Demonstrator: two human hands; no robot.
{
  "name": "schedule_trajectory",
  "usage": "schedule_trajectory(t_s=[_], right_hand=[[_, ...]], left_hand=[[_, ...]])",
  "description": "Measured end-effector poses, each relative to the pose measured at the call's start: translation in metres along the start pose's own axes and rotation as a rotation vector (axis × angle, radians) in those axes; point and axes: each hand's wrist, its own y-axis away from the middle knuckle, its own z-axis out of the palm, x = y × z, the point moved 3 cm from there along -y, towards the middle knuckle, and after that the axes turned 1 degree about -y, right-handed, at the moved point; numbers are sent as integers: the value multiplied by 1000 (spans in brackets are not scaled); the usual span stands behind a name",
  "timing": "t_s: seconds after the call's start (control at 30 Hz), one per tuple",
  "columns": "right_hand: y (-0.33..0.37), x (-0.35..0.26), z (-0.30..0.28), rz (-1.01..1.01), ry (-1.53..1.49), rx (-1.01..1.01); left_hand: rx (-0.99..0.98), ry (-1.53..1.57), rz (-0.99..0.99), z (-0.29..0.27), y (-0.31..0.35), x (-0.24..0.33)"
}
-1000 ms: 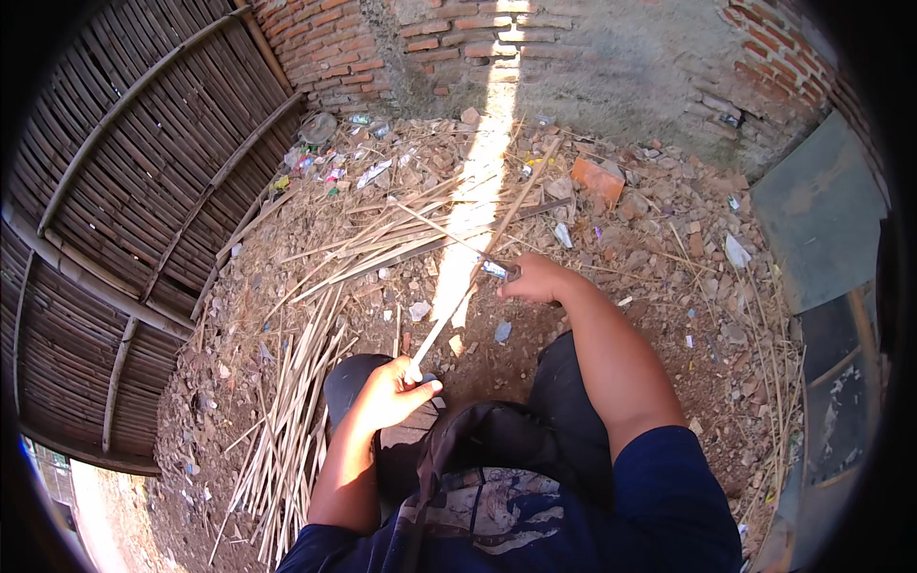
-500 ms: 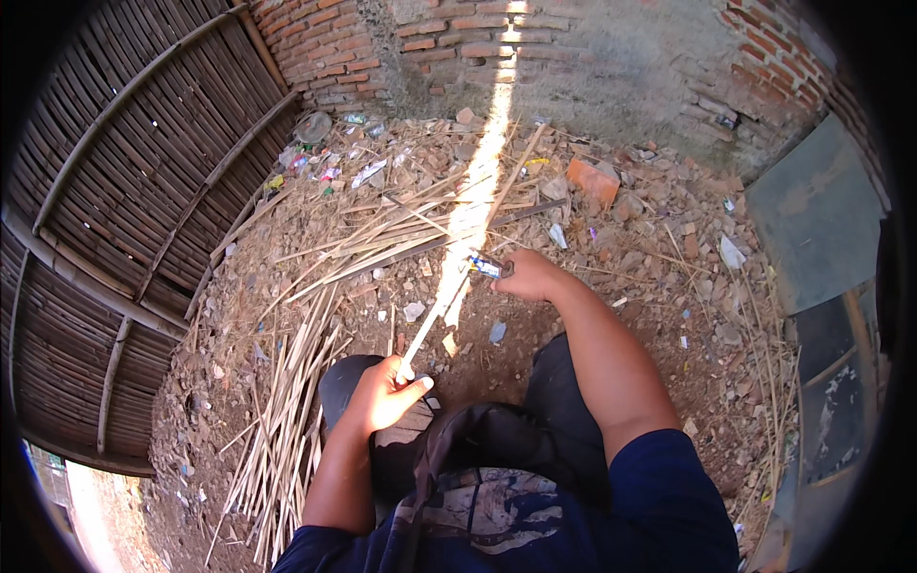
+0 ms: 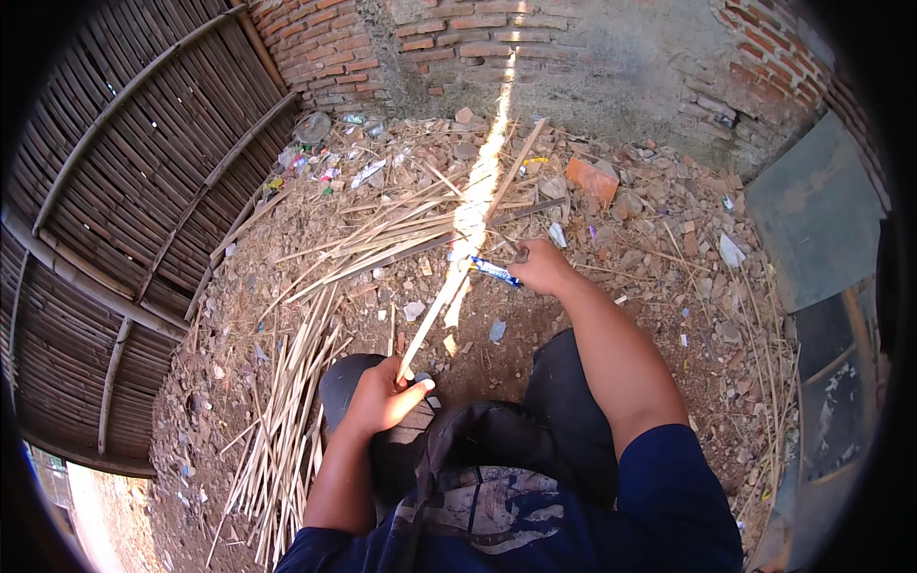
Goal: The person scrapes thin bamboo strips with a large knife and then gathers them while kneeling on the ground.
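My left hand (image 3: 387,396) is closed on the near end of a pale bamboo strip (image 3: 432,320), thumb along its side, above my left knee. The strip slants away to the upper right into a bright streak of sunlight, where its edges wash out. To the right of the strip, my right hand (image 3: 544,266) is closed round the brown handle of a knife (image 3: 521,254). Its thin blade points up and left and is hard to make out. A blue wrapper (image 3: 497,272) shows just left of the right-hand fingers.
Many split bamboo strips (image 3: 282,430) lie piled beside my left leg. More sticks (image 3: 382,234) lie across the rubble ahead, near an orange brick (image 3: 592,180). A woven bamboo wall (image 3: 124,191) stands left, a brick wall (image 3: 611,76) ahead, and grey panels (image 3: 812,210) right.
My right hand has moved slightly right and up with the knife, away from the strip. More of the blue wrapper shows now. My left hand stays in place, still holding the strip.
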Motion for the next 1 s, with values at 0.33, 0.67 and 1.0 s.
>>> schedule_trajectory(t_s=[0.33,0.67,1.0], right_hand=[[-23,30,-25,230,-75,253],[-14,121,-56,660,-1397,473],[-13,102,-64,595,-1264,445]], left_hand=[[69,-5,60,4,9,-1],[282,-553,141,-61,13,21],[689,-1105,346,-189,-210,92]])
